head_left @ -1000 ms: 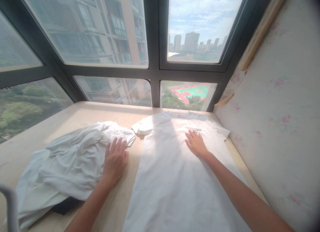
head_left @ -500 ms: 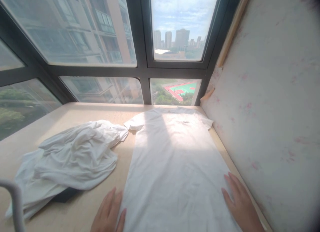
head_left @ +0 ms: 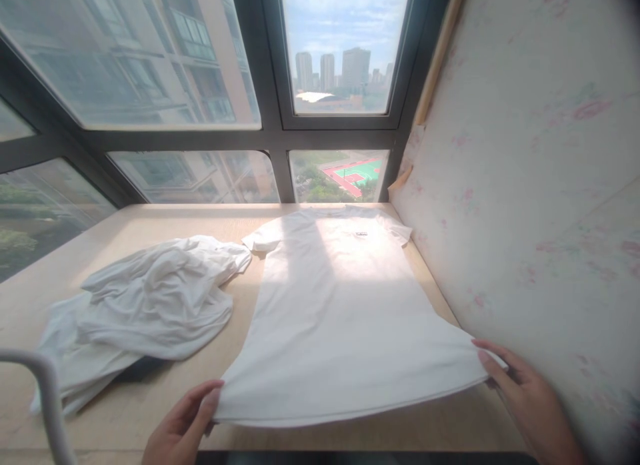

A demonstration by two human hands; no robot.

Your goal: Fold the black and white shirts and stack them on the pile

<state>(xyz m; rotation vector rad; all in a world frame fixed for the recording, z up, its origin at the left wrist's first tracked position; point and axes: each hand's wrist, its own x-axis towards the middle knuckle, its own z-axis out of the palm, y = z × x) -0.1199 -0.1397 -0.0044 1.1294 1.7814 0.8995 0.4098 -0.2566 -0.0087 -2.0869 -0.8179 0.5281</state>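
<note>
You pull a white T-shirt (head_left: 325,318) tight by its hem on a sunlit wooden ledge (head_left: 400,428), its collar lying at the far end beneath the window (head_left: 273,139). Your left hand (head_left: 187,425) pinches the near left corner, thumb against fingers with only cloth between; your right hand (head_left: 530,395) grips the near right corner the same way, its lower fingers partly hidden. Holding opposite corners seems meant to keep the hem stretched, and the cloth flares outward toward both hands. The near edge appears raised off the wood, while the sleeves and chest lie flat, probably steadied by their own weight. A small dark print (head_left: 361,233) faces up on the chest. To the left sits a crumpled white pile (head_left: 160,305) over something dark (head_left: 145,368), likely set aside to leave the shirt room beside the flowered wall (head_left: 525,218).
</note>
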